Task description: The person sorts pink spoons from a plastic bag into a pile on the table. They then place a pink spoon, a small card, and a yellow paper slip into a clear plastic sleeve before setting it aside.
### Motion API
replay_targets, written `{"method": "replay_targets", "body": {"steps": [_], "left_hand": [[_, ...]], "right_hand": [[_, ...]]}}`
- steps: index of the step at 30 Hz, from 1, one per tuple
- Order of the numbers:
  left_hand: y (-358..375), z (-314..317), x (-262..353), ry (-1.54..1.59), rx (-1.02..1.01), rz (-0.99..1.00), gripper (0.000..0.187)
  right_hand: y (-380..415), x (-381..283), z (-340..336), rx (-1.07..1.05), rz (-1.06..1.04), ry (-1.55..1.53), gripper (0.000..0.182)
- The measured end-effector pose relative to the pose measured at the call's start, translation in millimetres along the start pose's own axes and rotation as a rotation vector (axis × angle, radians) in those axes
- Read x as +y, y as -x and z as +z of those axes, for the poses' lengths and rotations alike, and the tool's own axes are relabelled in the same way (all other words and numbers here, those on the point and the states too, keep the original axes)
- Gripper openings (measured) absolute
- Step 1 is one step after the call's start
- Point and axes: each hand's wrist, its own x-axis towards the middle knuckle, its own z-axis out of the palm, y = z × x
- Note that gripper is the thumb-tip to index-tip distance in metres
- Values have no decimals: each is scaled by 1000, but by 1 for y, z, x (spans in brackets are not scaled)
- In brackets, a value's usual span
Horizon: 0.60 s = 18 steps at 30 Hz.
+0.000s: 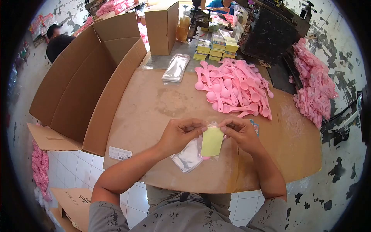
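- Pinching the top of a small clear plastic bag [210, 144] between both hands, the person holds it just above the cardboard work surface [154, 112]; a yellow card [212, 141] fills the front of the bag and something pink shows at its bottom edge.
- The left hand [181, 133] grips the bag's upper left corner with thumb and fingertips closed on it.
- The right hand [240, 131] closes its thumb and forefinger on the upper right corner, so the two hands nearly meet over the bag's mouth.
- Just below and left of the bag, a few more clear bags [188, 157] lie loose on the cardboard.
- Just right of the bag, behind the right hand, a printed card [255, 127] peeks out.
- Beyond the bag, farther up the surface, lies a heap of pink plastic spoons [235, 87].
- Farther still, up and left of the bag, rests a stack of clear sleeves [176, 67], with stacks of yellow cards [216, 48] near it.
- Well to the left of the bag stands a large open cardboard box [85, 77].
- Well to the right of the bag, off the surface, pink packed goods [315, 87] are heaped.
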Motion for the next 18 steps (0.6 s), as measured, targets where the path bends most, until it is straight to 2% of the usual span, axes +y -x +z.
{"method": "replay_targets", "body": {"steps": [5, 8, 9, 11, 14, 18], "left_hand": [[0, -7, -1, -121, -44, 132, 21], [-2, -7, -1, -133, -50, 90, 20], [-3, -8, -2, -148, -58, 137, 20], [-4, -10, -4, -176, -75, 229, 20], [-4, -13, -6, -176, -94, 246, 22], [-3, -15, -6, -125, -99, 72, 21]], "right_hand": [[0, 7, -8, 13, -118, 16, 13], [-1, 10, -11, -28, -201, 41, 15], [-2, 11, -13, -48, -233, 55, 16], [-2, 13, -15, -56, -232, 85, 17], [-2, 13, -19, -67, -229, 140, 18], [-1, 7, -14, -60, -155, 23, 16]]}}
